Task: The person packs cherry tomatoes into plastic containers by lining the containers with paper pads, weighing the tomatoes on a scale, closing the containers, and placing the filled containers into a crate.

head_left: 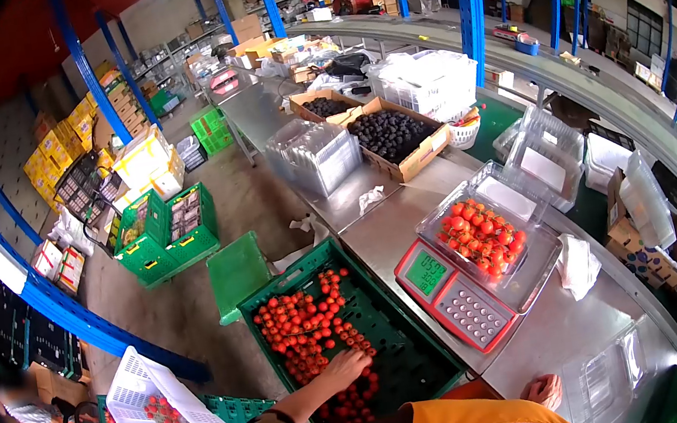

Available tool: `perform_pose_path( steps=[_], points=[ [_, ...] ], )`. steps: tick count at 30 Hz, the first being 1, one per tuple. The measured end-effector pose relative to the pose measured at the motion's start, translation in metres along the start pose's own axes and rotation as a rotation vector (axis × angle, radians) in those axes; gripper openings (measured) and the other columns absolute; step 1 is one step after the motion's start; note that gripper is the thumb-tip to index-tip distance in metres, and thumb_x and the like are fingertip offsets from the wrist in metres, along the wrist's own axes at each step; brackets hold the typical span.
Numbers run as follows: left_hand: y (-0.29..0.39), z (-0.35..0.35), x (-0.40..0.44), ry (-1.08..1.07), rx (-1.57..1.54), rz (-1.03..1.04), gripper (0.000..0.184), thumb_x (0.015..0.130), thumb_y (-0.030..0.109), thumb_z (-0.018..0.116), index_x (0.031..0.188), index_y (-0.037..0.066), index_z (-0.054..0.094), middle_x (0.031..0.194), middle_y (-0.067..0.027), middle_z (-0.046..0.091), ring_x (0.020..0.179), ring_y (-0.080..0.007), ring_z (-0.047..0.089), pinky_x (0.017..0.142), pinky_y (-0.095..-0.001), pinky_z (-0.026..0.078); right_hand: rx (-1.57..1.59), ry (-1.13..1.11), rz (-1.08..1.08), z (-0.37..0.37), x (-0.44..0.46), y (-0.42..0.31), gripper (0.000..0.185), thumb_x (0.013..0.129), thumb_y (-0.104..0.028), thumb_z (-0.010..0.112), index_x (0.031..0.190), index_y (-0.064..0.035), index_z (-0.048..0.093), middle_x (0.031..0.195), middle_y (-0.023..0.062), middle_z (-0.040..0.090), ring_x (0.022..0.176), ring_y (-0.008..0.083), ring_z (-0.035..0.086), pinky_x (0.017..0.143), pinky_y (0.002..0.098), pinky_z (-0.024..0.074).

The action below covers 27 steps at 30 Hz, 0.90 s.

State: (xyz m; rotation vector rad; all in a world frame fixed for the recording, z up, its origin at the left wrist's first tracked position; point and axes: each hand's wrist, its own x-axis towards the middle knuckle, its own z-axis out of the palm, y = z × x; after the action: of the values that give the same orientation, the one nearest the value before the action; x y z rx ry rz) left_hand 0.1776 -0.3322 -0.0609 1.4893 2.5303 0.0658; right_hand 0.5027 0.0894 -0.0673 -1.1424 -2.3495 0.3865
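Note:
My left hand [346,370] reaches into a green crate [409,342] of cherry tomatoes on the vine [301,325], its fingers bent down and closed at the tomatoes; the fingertips are partly hidden. On the steel table, near its front edge, my right hand [544,391] rests with fingers curled in and nothing visible in them. Right of it lies a clear plastic clamshell [610,385]. A red digital scale [462,302] with a lit display carries an open clear clamshell [498,271] filled with loose cherry tomatoes [480,235].
Crumpled white paper [576,266] lies beside the scale. Farther back are stacked clear containers [315,158] and a cardboard box of dark fruit [394,136]. A white basket [160,418] stands at lower left; a person [39,418] is beyond it. Blue posts [470,11] rise nearby.

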Motion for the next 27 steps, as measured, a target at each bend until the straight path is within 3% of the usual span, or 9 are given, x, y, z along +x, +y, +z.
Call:
perform_pose_path(
  steps=[1,5,8,9,11,12,15,21,27],
  points=[
    [-0.002,0.016,-0.027,-0.057,-0.037,-0.029,0.042,0.082,0.005,0.068,0.122,0.013,0.056,0.12,-0.0097,0.056,0.121,-0.0295,0.052,0.098,-0.0451,0.044,-0.001,0.001,-0.002,-0.002,0.001,-0.002,0.007,0.079,-0.008,0.057,0.086,-0.0052,0.056,0.086,0.0142,0.057,0.084,0.0359,0.059,0.076,0.0468,0.0477],
    [-0.005,0.041,-0.075,0.013,0.295,0.03,0.031,0.088,0.017,0.06,0.119,0.015,0.061,0.119,-0.0063,0.058,0.126,-0.0275,0.048,0.108,-0.0479,0.033,-0.014,0.012,-0.025,0.002,-0.004,0.003,0.009,0.08,-0.009,0.057,0.088,-0.0047,0.056,0.087,0.0154,0.057,0.085,0.037,0.058,0.077,0.0468,0.0474],
    [-0.017,0.039,-0.061,-0.242,0.214,-0.019,0.021,0.088,0.02,0.055,0.107,0.018,0.064,0.118,-0.0038,0.06,0.123,-0.0257,0.05,0.111,-0.0473,0.032,-0.093,-0.054,-0.04,-0.002,0.001,0.0,0.011,0.083,-0.012,0.057,0.09,-0.0039,0.056,0.089,0.0173,0.058,0.088,0.038,0.058,0.079,0.0467,0.047],
    [-0.016,0.024,-0.06,0.018,0.264,0.017,0.015,0.083,0.022,0.058,0.095,0.018,0.065,0.1,-0.0024,0.061,0.112,-0.0232,0.054,0.102,-0.0464,0.037,-0.076,-0.001,-0.093,-0.004,0.002,-0.004,0.012,0.087,-0.014,0.057,0.092,-0.0036,0.056,0.09,0.0176,0.058,0.091,0.0381,0.058,0.08,0.0472,0.0466],
    [-0.04,0.036,-0.063,0.249,0.256,-0.009,0.036,0.081,0.023,0.065,0.116,0.016,0.063,0.127,-0.0055,0.059,0.125,-0.0254,0.05,0.105,-0.0481,0.036,-0.09,-0.068,-0.025,-0.009,0.001,-0.006,0.015,0.09,-0.018,0.056,0.093,-0.0036,0.056,0.091,0.0179,0.059,0.091,0.0385,0.058,0.079,0.0477,0.0465],
    [-0.028,0.01,-0.066,0.252,0.011,-0.197,0.04,0.085,0.019,0.067,0.124,0.016,0.061,0.133,-0.0067,0.057,0.131,-0.0274,0.047,0.111,-0.0498,0.032,-0.068,-0.072,0.002,-0.011,0.001,-0.011,0.014,0.089,-0.018,0.056,0.093,-0.0045,0.057,0.091,0.0168,0.059,0.089,0.0379,0.059,0.078,0.0476,0.0469],
    [-0.033,-0.01,-0.083,0.428,-0.204,-0.418,0.04,0.082,0.012,0.071,0.121,0.013,0.06,0.126,-0.0066,0.06,0.122,-0.0279,0.053,0.105,-0.0462,0.035,-0.05,-0.061,-0.051,0.0,0.0,0.008,0.012,0.087,-0.015,0.054,0.094,-0.0081,0.06,0.093,0.0135,0.062,0.089,0.0351,0.061,0.078,0.0467,0.0483],
    [-0.035,0.009,-0.12,0.377,-0.033,-0.465,0.035,0.082,0.008,0.069,0.116,0.015,0.061,0.119,-0.005,0.061,0.115,-0.026,0.056,0.101,-0.0429,0.039,-0.069,-0.059,-0.027,0.002,0.002,0.005,0.012,0.088,-0.015,0.053,0.094,-0.0092,0.061,0.094,0.0131,0.063,0.088,0.0346,0.061,0.078,0.0462,0.0489],
    [-0.044,0.023,-0.086,0.293,0.123,-0.406,0.043,0.078,0.005,0.068,0.12,0.014,0.06,0.134,-0.0091,0.05,0.128,-0.0308,0.047,0.105,-0.0446,0.039,-0.038,-0.073,-0.028,0.003,0.003,0.005,0.011,0.088,-0.015,0.053,0.093,-0.008,0.06,0.093,0.0141,0.063,0.088,0.0353,0.061,0.078,0.0467,0.0488]
  ],
)
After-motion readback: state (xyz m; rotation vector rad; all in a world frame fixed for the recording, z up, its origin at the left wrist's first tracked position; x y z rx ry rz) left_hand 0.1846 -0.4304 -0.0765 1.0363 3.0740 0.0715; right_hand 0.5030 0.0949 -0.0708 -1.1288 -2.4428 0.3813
